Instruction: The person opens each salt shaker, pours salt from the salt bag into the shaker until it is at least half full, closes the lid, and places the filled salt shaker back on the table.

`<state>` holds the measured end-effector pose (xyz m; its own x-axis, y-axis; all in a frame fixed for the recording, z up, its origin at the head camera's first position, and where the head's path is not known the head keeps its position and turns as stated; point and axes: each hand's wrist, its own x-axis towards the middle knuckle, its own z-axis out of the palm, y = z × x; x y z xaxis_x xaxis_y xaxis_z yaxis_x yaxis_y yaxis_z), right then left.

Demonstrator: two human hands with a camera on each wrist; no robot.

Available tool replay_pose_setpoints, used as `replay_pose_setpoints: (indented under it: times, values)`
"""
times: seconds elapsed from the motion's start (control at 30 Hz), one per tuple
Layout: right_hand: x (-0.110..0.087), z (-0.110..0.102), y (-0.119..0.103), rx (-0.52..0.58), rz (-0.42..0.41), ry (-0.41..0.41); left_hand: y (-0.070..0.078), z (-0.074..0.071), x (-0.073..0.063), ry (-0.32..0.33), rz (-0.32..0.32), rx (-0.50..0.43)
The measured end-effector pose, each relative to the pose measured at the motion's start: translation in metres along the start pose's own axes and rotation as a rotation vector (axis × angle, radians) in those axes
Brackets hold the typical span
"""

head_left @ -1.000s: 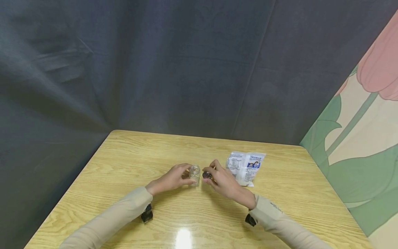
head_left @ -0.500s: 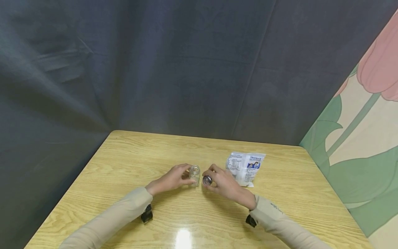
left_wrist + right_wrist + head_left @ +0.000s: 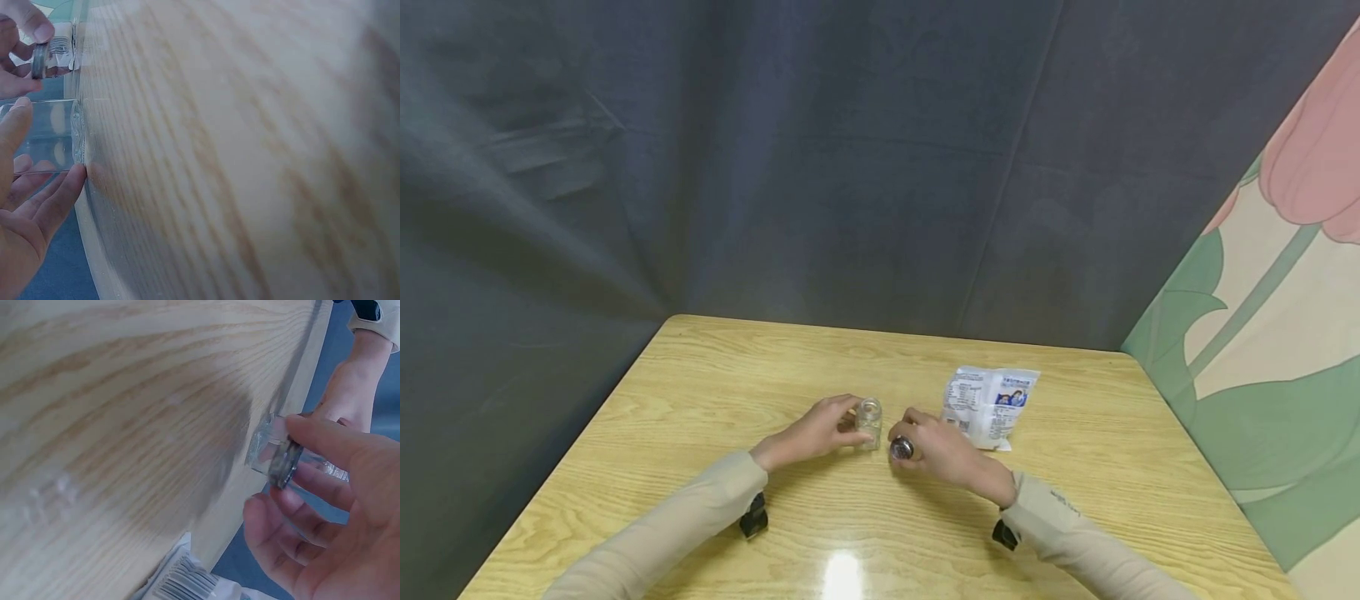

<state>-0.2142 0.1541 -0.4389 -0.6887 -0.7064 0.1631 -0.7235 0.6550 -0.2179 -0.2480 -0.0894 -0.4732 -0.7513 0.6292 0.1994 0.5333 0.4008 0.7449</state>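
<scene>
A small clear glass jar (image 3: 870,423) stands upright on the wooden table, its mouth uncovered. My left hand (image 3: 820,429) holds it from the left, thumb and fingers on either side; in the left wrist view the base of the jar (image 3: 50,134) rests on the tabletop. Just right of the jar, my right hand (image 3: 943,450) pinches a round dark metallic lid (image 3: 902,448) between thumb and fingers. The lid (image 3: 285,464) is tilted on edge and apart from the jar in the head view. Part of the jar is hidden behind the left fingers.
Behind the right hand lies a white printed packet (image 3: 988,406) with a blue picture. The wooden table (image 3: 760,358) ends at a dark curtain (image 3: 850,167). On the right is a wall with a painted flower (image 3: 1262,350).
My right hand has moved slightly down toward the near side with the lid, and the lid has turned in the fingers. The left hand and jar have stayed in place.
</scene>
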Motion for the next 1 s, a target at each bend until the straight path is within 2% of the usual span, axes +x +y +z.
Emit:
replay_pose_setpoints:
  times: [0.33, 1.0]
  values:
    - [-0.005, 0.004, 0.0, 0.002, 0.002, -0.081, 0.001, -0.001, 0.0, 0.001, -0.014, 0.018]
    - [-0.006, 0.014, 0.005, 0.026, -0.027, -0.082, 0.003, -0.001, -0.001, 0.0, -0.016, 0.013]
